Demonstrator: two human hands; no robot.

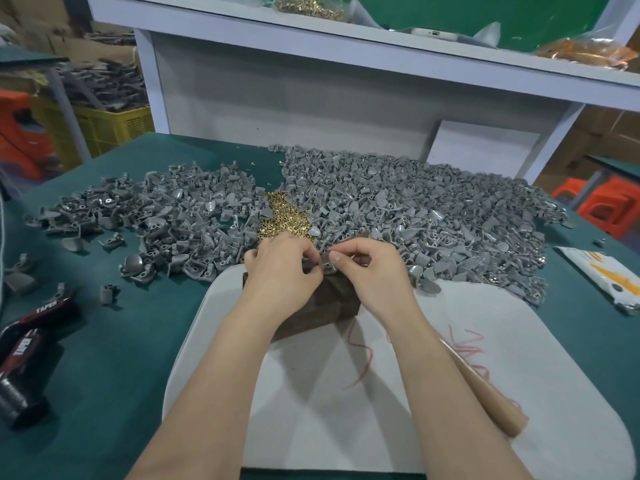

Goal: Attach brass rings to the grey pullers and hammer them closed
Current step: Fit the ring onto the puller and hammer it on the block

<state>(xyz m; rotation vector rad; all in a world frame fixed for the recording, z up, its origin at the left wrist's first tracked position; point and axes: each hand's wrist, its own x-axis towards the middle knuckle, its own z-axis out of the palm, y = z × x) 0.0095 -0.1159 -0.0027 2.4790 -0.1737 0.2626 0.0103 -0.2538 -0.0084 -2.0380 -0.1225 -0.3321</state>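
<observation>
While two black cans (31,334) lie at the far left of the green tabletop (121,358), a loose heap of grey pullers (166,216) sprawls just past them. Next over, a narrow pile of brass rings (284,216) sits squeezed between that heap and a bigger heap (433,216) to the right. Front and centre now: the left hand (280,271) hangs over a dark wooden block (322,306), fingers curled, pinching a single puller (327,267) above the block's far edge. The right hand (369,268) meets it there, thumb and forefinger nipped tight at the top of the same piece. Whether a ring sits between those fingers is too small to tell. The block rests on a white pad (398,410) marked with red squiggles (464,344). A wooden handle (485,386) lies on the pad beside the right forearm. Far right, a white and orange packet (599,275) lies flat on the tabletop.
</observation>
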